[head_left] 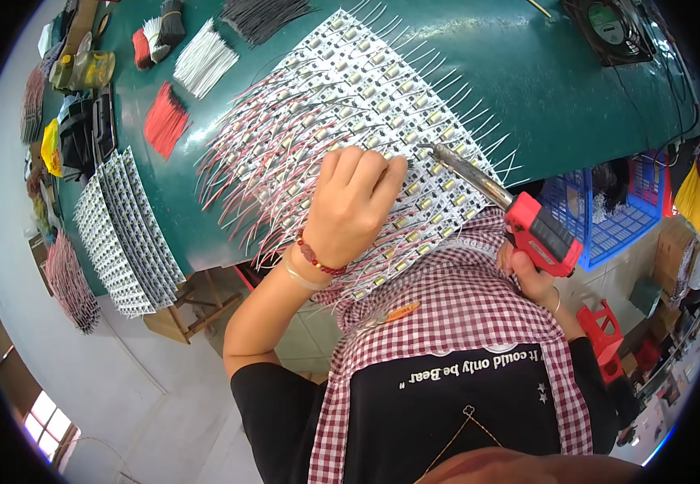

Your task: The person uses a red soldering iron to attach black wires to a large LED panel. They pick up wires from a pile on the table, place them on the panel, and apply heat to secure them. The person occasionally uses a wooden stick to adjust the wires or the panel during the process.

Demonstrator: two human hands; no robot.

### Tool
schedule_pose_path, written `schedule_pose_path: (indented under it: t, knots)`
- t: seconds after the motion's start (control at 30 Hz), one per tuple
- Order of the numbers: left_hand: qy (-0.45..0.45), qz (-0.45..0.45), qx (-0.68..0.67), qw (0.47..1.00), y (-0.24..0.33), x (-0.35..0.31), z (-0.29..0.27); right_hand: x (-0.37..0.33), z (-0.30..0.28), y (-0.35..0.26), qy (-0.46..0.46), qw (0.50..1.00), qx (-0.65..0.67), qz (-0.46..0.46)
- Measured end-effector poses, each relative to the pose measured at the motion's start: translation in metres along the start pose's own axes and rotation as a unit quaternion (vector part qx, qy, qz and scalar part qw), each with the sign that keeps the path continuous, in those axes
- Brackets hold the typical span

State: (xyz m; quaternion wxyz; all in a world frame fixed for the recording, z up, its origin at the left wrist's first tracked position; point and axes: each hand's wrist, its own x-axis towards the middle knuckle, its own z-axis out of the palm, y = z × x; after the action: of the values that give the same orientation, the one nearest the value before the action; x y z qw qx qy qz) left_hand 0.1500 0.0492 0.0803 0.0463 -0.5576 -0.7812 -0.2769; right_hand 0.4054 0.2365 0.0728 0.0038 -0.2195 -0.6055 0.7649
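A large sheet of white LED circuit boards (382, 101) lies on the green table, its near corner reaching over the table edge toward my apron. Rows of thin red, black and white wires (233, 173) stick out from it. My left hand (352, 198) rests over the middle of the sheet with its fingers curled together and pointing down; what they pinch is hidden. In my right hand (527, 270) is a red soldering gun (539, 230), gripped by its handle. Its dark tip touches or hovers just above the boards, close to my left fingertips.
Bundles of red wires (166, 121), white wires (205, 58) and black wires (261, 16) lie on the far left of the table (527, 73). Another stack of LED boards (116, 234) sits at the left edge. A fan (608, 31) stands far right, above a blue crate (600, 214).
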Motion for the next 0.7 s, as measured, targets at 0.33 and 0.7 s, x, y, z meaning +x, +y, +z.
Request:
schedule_pose_path:
  t: [0.33,0.7]
  knots:
    - [-0.015,-0.012,-0.001,1.000,-0.004,-0.001,0.014,-0.008,-0.007,0.018,-0.004,0.995,-0.095,0.018]
    - [-0.027,-0.004,-0.024,0.999,-0.010,0.005,0.007,-0.008,-0.008,0.017,-0.008,0.997,-0.080,0.019]
